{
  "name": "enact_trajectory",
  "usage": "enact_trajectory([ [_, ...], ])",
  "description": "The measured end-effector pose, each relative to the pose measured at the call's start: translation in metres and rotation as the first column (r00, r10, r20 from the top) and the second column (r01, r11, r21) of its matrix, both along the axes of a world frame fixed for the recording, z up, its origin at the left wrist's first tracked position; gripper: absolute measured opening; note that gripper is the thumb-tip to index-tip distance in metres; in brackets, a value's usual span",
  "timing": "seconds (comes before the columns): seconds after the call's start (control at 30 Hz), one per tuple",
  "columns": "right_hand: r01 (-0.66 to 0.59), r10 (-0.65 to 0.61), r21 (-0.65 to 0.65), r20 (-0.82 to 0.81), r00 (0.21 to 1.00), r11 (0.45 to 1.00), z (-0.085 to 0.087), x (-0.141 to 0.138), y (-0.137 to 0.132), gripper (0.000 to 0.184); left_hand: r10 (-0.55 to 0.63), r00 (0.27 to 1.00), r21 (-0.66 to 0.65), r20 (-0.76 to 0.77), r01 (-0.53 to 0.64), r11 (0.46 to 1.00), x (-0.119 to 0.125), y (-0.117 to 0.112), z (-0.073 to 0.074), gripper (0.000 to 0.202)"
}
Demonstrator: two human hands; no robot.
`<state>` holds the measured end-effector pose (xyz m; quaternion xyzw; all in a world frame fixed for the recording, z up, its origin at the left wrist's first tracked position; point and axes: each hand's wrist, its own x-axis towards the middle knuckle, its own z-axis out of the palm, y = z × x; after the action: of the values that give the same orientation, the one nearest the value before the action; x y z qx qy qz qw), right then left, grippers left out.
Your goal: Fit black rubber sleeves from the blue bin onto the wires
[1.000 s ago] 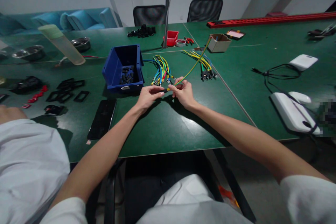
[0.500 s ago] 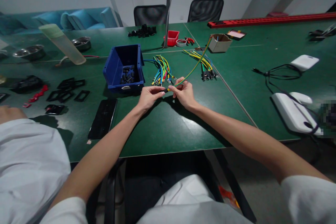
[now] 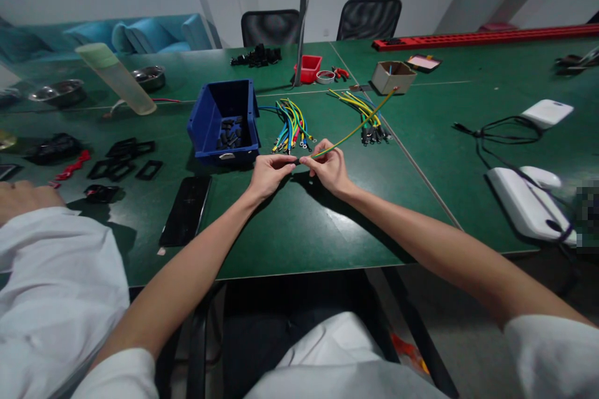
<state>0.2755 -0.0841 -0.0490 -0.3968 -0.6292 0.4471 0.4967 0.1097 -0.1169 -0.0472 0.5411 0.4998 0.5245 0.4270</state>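
My left hand [image 3: 267,177] pinches a small black sleeve [image 3: 297,161] between thumb and fingers, just right of the blue bin. My right hand [image 3: 329,169] is closed on a yellow-green wire [image 3: 359,127] right beside it. The wire's near end meets the sleeve between my fingertips; how far it sits inside is hidden. Its free end rises to the upper right. Behind my hands lies a bundle of coloured wires [image 3: 294,121] with ring terminals. Farther right is a second bundle [image 3: 358,106], with black sleeves on its near ends.
The blue bin [image 3: 199,137] holds loose black sleeves. A phone [image 3: 186,212] lies near my left forearm. Another person's hand and white sleeve [image 3: 60,262] are at the left. A small box [image 3: 393,80], a red tray [image 3: 309,67] and a pole [image 3: 302,25] stand behind; a white device [image 3: 524,206] is right.
The wire's free end has swung right and down, and it slopes lower now. Both hands keep their grip in nearly the same place. The other person's hand at the left has moved right.
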Motion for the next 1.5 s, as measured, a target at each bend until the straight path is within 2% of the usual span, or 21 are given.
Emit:
enact_trajectory([
  [0.5, -0.082, 0.082, 0.002, 0.011, 0.997, 0.997, 0.007, 0.002, -0.006, 0.041, 0.035, 0.999, 0.000, -0.032, -0.035, 0.999, 0.000, 0.001, 0.000, 0.026],
  [0.63, -0.083, 0.082, 0.044, 0.008, 0.997, 0.996, 0.005, 0.002, -0.008, 0.040, 0.076, 0.993, 0.058, -0.091, -0.070, 0.996, 0.000, -0.001, 0.000, 0.023],
  [0.8, -0.046, 0.042, 0.083, 0.049, 0.998, 0.995, 0.007, 0.001, -0.012, 0.040, 0.113, 0.977, 0.198, -0.179, -0.077, 0.977, 0.000, -0.004, 0.000, 0.018],
  [1.0, -0.043, 0.043, 0.008, -0.039, 0.998, 0.999, 0.009, 0.001, -0.009, 0.039, 0.115, 0.951, 0.364, -0.288, -0.002, 0.932, 0.002, -0.009, 0.007, 0.013],
  [1.13, -0.037, 0.022, -0.120, -0.128, 0.992, 0.992, 0.006, -0.002, -0.005, 0.043, 0.094, 0.915, 0.354, -0.392, 0.056, 0.933, 0.002, -0.011, 0.013, 0.014],
  [1.27, -0.085, 0.027, -0.253, -0.224, 0.974, 0.964, 0.007, -0.005, -0.006, 0.044, 0.075, 0.905, 0.360, -0.418, 0.089, 0.929, 0.002, -0.012, 0.017, 0.015],
  [1.5, -0.104, 0.011, -0.317, -0.283, 0.959, 0.943, 0.011, -0.005, -0.008, 0.047, 0.036, 0.907, 0.318, -0.420, 0.110, 0.942, 0.001, -0.012, 0.020, 0.017],
])
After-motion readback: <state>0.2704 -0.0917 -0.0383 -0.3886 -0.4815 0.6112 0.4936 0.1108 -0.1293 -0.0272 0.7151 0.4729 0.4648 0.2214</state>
